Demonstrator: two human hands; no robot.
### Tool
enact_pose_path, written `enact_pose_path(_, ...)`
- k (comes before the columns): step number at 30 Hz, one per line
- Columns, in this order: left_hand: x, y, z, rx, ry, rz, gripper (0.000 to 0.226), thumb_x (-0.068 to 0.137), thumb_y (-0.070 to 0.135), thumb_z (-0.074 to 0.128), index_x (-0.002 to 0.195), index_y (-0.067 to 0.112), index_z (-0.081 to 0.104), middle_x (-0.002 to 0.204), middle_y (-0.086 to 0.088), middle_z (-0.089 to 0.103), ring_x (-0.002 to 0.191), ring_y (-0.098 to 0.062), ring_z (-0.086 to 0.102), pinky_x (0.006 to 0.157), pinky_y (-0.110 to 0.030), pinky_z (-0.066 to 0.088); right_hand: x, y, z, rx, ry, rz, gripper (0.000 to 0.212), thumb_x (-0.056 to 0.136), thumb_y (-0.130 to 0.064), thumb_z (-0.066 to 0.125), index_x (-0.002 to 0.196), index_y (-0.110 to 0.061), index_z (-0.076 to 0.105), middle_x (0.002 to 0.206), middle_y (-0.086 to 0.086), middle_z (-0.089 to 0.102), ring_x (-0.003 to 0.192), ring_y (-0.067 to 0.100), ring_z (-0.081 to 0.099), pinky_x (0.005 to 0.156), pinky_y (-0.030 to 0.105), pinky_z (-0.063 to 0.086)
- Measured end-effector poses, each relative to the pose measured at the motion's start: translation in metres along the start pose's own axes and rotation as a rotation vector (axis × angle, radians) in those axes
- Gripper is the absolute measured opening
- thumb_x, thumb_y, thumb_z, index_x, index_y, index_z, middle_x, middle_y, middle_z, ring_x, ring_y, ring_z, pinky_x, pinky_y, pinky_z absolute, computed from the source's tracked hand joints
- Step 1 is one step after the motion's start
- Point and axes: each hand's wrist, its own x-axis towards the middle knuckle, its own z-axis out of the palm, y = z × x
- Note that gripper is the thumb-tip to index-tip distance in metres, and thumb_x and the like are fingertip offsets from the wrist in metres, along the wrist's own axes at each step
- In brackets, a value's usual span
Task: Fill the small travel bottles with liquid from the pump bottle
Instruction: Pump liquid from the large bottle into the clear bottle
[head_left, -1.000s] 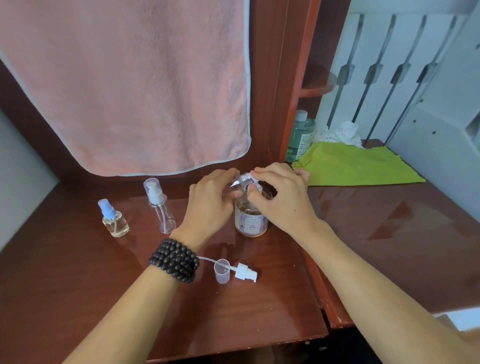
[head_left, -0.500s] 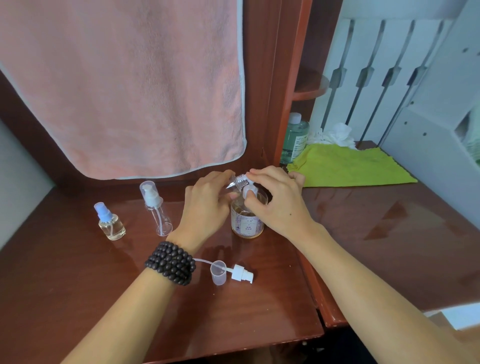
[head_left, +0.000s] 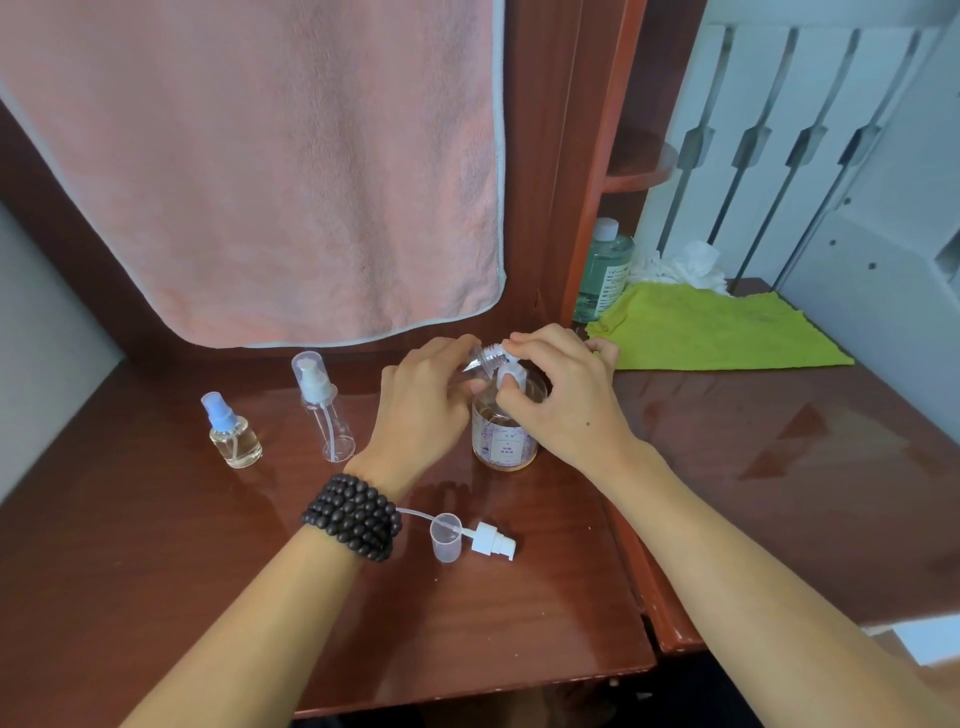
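Observation:
The pump bottle (head_left: 504, 441), with amber liquid and a floral label, stands on the wooden desk (head_left: 208, 571). My right hand (head_left: 563, 400) curls over its white pump head (head_left: 506, 375), thumb and fingers around it. My left hand (head_left: 421, 410) holds a small clear travel bottle (head_left: 487, 356) tilted, its threaded neck right at the pump's nozzle. To the left stand a small spray bottle (head_left: 235, 434) with a blue top and some clear liquid, and a taller clear pump bottle (head_left: 324, 413) under a clear cap.
A loose white pump top (head_left: 493, 541) with its tube lies by a clear cap (head_left: 447, 536) near my left wrist. A pink towel (head_left: 260, 156) hangs behind. At the back right are a green bottle (head_left: 605, 270), a green cloth (head_left: 717, 327) and tissue (head_left: 680, 265).
Both hands stay at the pump bottle with the small bottle held at the nozzle. Only the view has shifted slightly.

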Motion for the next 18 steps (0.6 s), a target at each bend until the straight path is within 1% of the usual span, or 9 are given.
enact_pose_path(5,0.0017,0.0034,-0.0029,0.014,0.002,0.013,0.037,0.083,0.031,0.059,0.119,0.037,0.053,0.111,0.011,0.066,0.103,-0.022,0.064,0.09,-0.055,0.05,0.0003,0.0006,-0.0021,-0.005,0.025,-0.021,0.026,0.079,-0.034,0.062,0.097,-0.024,0.077,0.104,-0.014,0.07,0.097,0.003,0.062,0.089,0.041,0.03)
enact_pose_path(8,0.0013,0.0006,-0.0012,0.009,0.004,0.012,0.038,0.083,0.03,0.058,0.121,0.033,0.056,0.111,0.01,0.066,0.103,-0.023,0.064,0.09,-0.056,0.05,0.0008,0.0012,-0.0012,-0.01,0.031,-0.009,0.023,0.077,-0.031,0.065,0.096,-0.025,0.078,0.103,-0.014,0.071,0.095,0.003,0.064,0.088,0.044,0.031)
enact_pose_path(13,-0.0015,-0.0029,0.0053,0.004,-0.001,0.003,0.037,0.083,0.028,0.058,0.119,0.031,0.058,0.105,0.012,0.063,0.096,-0.024,0.064,0.087,-0.055,0.051,-0.0018,0.0032,0.0027,-0.02,0.011,0.017,0.022,0.076,-0.032,0.065,0.093,-0.025,0.079,0.098,-0.013,0.071,0.092,0.004,0.064,0.087,0.041,0.029)
enact_pose_path(16,-0.0034,-0.0029,0.0055,-0.003,-0.002,-0.007,0.038,0.083,0.029,0.058,0.12,0.031,0.058,0.109,0.011,0.065,0.1,-0.023,0.065,0.088,-0.055,0.051,-0.0017,0.0024,0.0028,-0.013,0.008,0.023,0.025,0.077,-0.035,0.062,0.092,-0.025,0.079,0.097,-0.013,0.071,0.092,0.004,0.064,0.087,0.041,0.03)
enact_pose_path(18,-0.0019,-0.0013,0.0025,-0.014,-0.002,-0.008,0.037,0.083,0.029,0.058,0.12,0.032,0.057,0.11,0.011,0.065,0.102,-0.021,0.065,0.09,-0.055,0.051,-0.0016,0.0017,0.0017,-0.009,0.006,0.013,0.026,0.078,-0.036,0.061,0.095,-0.025,0.078,0.101,-0.013,0.071,0.093,0.004,0.064,0.088,0.041,0.03)
